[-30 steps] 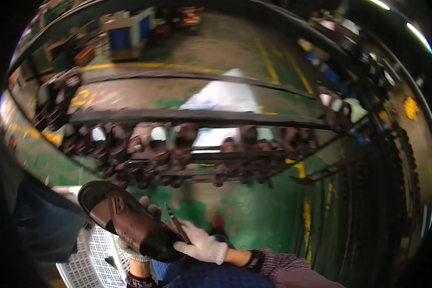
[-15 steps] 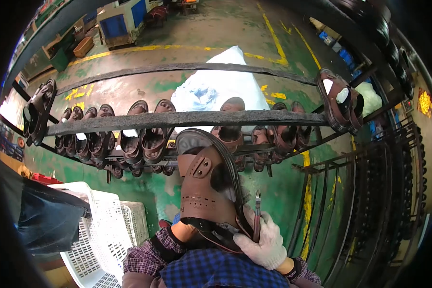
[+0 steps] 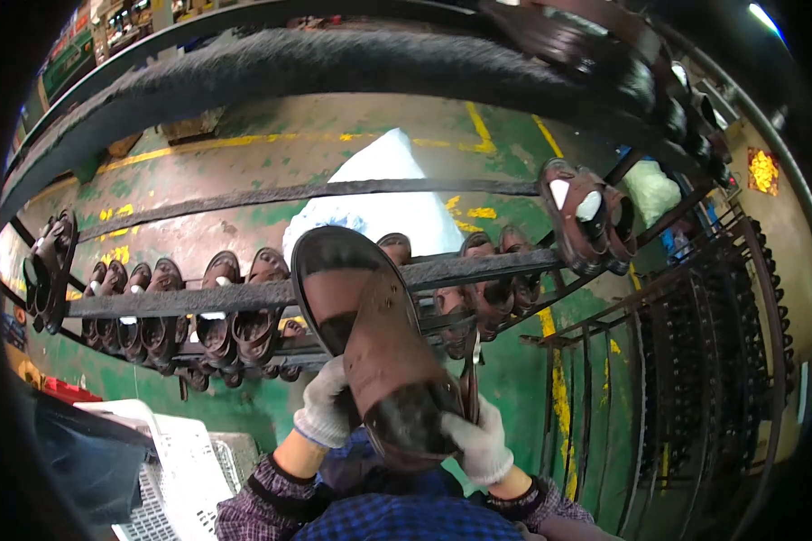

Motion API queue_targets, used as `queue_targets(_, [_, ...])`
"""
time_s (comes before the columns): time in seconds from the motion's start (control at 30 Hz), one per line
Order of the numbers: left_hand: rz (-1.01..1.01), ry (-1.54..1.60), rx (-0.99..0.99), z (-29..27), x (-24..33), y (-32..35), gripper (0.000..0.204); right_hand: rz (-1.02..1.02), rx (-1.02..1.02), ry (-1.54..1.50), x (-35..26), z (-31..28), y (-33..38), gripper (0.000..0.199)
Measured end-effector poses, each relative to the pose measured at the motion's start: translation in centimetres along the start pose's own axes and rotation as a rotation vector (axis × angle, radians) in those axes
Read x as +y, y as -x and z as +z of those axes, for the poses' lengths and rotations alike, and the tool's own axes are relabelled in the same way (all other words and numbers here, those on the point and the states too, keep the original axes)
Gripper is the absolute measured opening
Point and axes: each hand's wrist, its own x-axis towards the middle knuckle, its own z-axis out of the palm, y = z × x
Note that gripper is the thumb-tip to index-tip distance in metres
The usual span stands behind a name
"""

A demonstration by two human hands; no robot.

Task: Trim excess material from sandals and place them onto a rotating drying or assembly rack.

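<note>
Tilted further leftward since the earlier frame, the brown leather sandal [image 3: 388, 356] lay between both hands: white-gloved right hand [image 3: 483, 442] pinching its near end and a slim metal-tipped tool [image 3: 472, 383], white-gloved left hand [image 3: 325, 408] curled against its side. Shared grip risked the tip slipping and scoring the leather; beyond the hands, the fuzzy dark-grey rack bar [image 3: 189, 300] might have scuffed it.
</note>
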Motion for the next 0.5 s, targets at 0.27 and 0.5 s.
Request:
queue_targets(0.27, [0.361, -0.035, 0.092, -5.4, 2.5, 8.4, 0.074, -0.432, 0.556, 0.8, -8.4, -9.0, -19.2, 0.047])
queue_targets(0.5, [0.643, -0.147, 1.359, -25.1, -3.1, 40.2, 0.063, -1.078, 0.624, 1.67, -8.6, -6.6, -17.4, 0.035])
